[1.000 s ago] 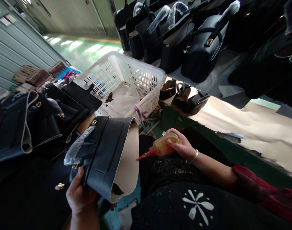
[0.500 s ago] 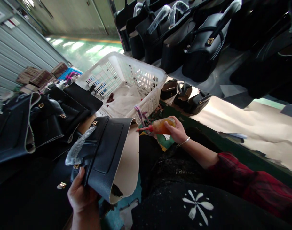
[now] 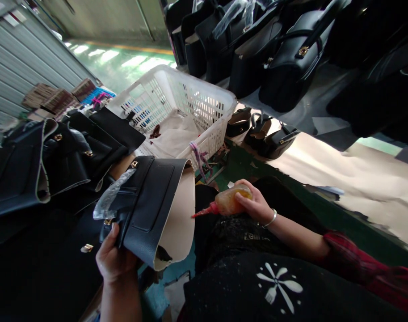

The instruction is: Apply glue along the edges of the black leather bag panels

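Note:
A black handbag body (image 3: 153, 201) lies tilted in front of me, its open end and pale lining turned to the right. My left hand (image 3: 115, 259) grips its lower left side, thumb on top; the other fingers are hidden beneath. Clear plastic wraps the bag's handle (image 3: 111, 197). In my right hand (image 3: 255, 201) is a squeeze bottle (image 3: 232, 200) of orange-yellow liquid, held nearly level. Its red nozzle points left, with the tip at the right edge of the bag's opening. Whether the tip touches the edge I cannot tell.
More unfinished black bags (image 3: 66, 156) are piled at the left. Behind stands a white plastic basket (image 3: 204, 100) with pale sheets inside. A rack of black handbags (image 3: 291, 58) fills the upper right, above a shelf with brown paper (image 3: 351, 179). I wear a black apron (image 3: 237, 286).
My right hand has brought the bottle down toward me, so the nozzle tip has moved from the upper part of the opening's edge to its middle. My left hand keeps its grip.

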Motion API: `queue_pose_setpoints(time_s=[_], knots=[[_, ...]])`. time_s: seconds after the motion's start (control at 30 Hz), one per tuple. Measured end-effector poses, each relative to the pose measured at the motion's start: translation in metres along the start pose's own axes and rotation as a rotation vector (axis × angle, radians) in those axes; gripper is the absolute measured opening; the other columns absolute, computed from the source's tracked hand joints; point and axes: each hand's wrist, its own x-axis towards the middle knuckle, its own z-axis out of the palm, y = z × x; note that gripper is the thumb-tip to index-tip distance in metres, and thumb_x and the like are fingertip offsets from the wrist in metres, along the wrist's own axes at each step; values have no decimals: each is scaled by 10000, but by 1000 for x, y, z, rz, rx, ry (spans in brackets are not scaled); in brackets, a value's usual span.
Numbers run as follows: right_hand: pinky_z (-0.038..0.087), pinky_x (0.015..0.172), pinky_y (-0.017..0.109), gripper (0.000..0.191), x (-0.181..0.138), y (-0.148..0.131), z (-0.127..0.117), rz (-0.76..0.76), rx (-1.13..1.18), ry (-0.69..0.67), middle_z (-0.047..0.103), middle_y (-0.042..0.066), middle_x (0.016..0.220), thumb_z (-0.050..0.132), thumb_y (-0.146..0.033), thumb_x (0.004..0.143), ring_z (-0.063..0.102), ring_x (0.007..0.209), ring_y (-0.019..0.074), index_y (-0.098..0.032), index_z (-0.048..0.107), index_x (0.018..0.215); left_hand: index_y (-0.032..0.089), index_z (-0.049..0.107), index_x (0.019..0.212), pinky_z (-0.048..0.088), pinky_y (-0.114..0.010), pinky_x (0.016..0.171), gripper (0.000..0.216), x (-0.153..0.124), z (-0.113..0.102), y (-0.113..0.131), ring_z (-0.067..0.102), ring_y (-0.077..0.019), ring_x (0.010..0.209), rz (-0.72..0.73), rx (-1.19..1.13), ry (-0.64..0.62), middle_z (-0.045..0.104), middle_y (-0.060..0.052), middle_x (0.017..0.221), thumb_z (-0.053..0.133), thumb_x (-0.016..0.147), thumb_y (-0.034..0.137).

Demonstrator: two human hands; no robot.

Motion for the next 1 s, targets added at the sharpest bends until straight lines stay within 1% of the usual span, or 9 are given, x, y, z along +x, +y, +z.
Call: queue_pose_setpoints(time_s=[0.07,0.2,0.33,0.43,0.5,0.6,0.73,0.87,1.0], knots=[[410,529,274,500,-9,-5,-1,-19,-31,-40,552,-12,711,756,-675,723,494,591,157,-242,581,905,205,771,1050,437,-568,1136,280,2,-2,-2,663,-353,1211,-4,-5,-27,802,-75,1008,574,864,274],[425,536,289,478,-18,-11,-4,-47,-62,-90,559,0,724,747,-658,735,512,600,171,-246,582,915,203,778,960,388,-546,1177,229,-3,3,0,610,-336,1292,-31,-46,15,805,-70,974,573,869,248],[408,510,283,436,-16,-14,-11,-124,-130,21,545,-7,708,772,-599,731,491,572,160,-248,579,902,165,781,943,408,-569,1158,236,-8,8,2,632,-356,1257,-40,-86,-7,799,-102,929,570,860,230],[402,502,282,412,-11,-15,-16,-163,-145,124,539,-14,702,770,-570,742,476,564,157,-253,572,914,139,781,975,421,-575,1145,256,-6,4,-1,650,-366,1226,-36,-98,-72,795,-119,955,586,857,255],[402,508,286,403,-9,-15,-16,-173,-131,146,538,-15,708,751,-574,757,473,570,158,-255,570,925,134,778,1012,424,-582,1140,272,-3,1,-3,646,-371,1229,-28,-97,-116,792,-125,985,598,854,265],[406,524,289,407,-7,-12,-12,-170,-122,132,543,-16,708,747,-579,760,479,583,162,-255,569,930,126,771,1031,429,-571,1140,275,0,-3,-5,628,-372,1256,-14,-112,-157,788,-132,1022,614,846,254],[405,543,288,452,-13,-4,-7,-107,-94,86,549,-19,700,778,-608,728,485,591,159,-248,576,913,111,768,975,443,-552,1134,236,1,-2,-8,622,-376,1262,16,-132,-163,787,-139,1026,651,822,248],[406,562,285,500,-31,1,-1,11,12,-6,570,-14,724,793,-651,706,508,613,158,-241,582,901,124,762,964,467,-534,1119,223,3,-3,-12,641,-357,1237,66,-123,-172,786,-125,1044,663,813,255],[418,577,284,535,-44,2,5,142,123,-85,587,-10,730,813,-667,684,535,629,164,-238,586,909,144,762,947,484,-503,1111,194,8,-8,-15,650,-326,1228,66,-101,-191,787,-109,1031,678,816,261]])
